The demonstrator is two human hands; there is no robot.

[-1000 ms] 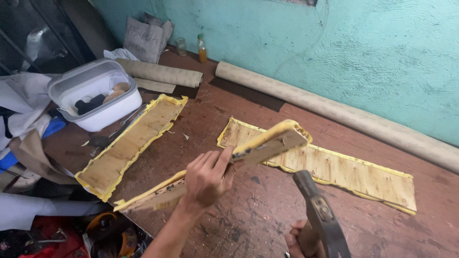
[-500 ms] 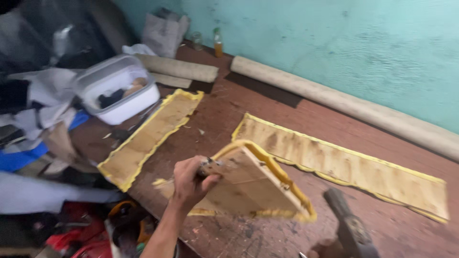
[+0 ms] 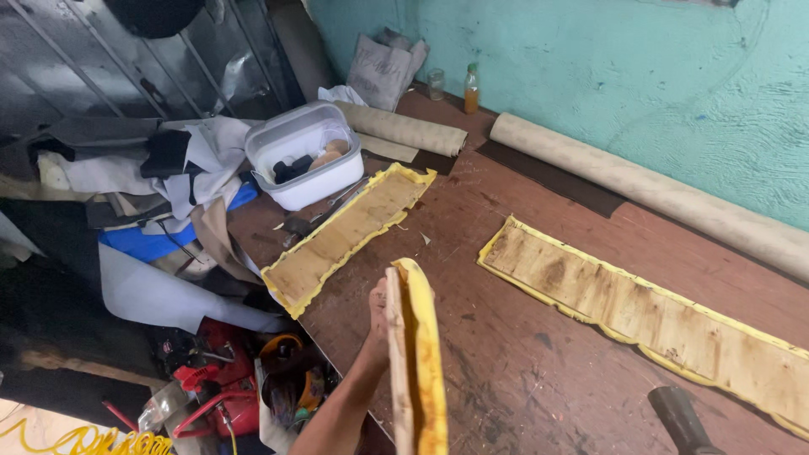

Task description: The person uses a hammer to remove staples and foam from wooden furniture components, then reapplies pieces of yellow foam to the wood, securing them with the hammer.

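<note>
The left hand (image 3: 378, 313) gripped a long, yellow foam-edged plywood panel (image 3: 415, 362) stood on edge mid-turn, likely needing laying flat; the right hand was out of sight, only a dark hammer handle (image 3: 681, 419) showing.

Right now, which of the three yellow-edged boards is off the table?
The board in the left hand, stood on edge. The other two boards lie flat on the table.

Bare counter (image 3: 514, 337) lies open between the 2 flat yellow-edged boards (image 3: 350, 236) (image 3: 649, 312). The upright board (image 3: 417, 362) blocks the near edge; the white tub (image 3: 308, 156) and paper rolls (image 3: 657, 190) crowd the far side.
</note>
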